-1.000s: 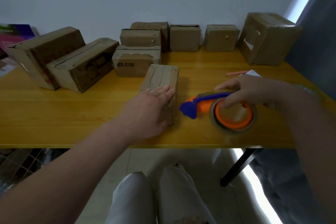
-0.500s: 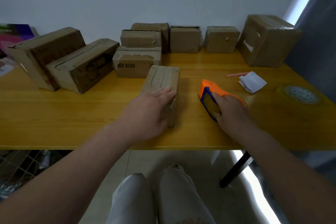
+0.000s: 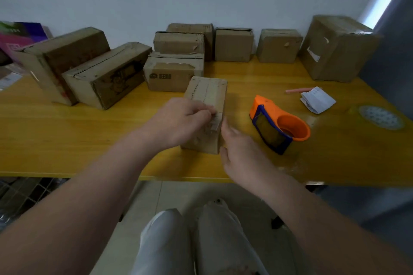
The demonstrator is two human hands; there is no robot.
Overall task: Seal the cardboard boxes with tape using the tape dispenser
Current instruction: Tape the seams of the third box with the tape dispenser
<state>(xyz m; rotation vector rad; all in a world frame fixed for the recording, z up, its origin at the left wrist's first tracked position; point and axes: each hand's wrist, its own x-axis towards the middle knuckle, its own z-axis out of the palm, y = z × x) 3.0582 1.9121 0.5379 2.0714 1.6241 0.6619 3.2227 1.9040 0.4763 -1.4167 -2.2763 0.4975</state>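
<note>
mid-frame, a small brown cardboard box (image 3: 206, 93) sits on the glossy yellow surface (image 3: 67, 140). the left hand (image 3: 178, 122) rests on its top, fingers curled at a pale tape strip (image 3: 215, 119); grip unclear. the right hand (image 3: 240, 154), loose-fingered, is just beside its right face. the orange-and-blue plastic tape dispenser (image 3: 279, 125) lies further right, apart from both hands.

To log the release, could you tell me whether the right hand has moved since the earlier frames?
Yes: the right hand has left the tape dispenser and moved left, toward the near cardboard box.
</note>
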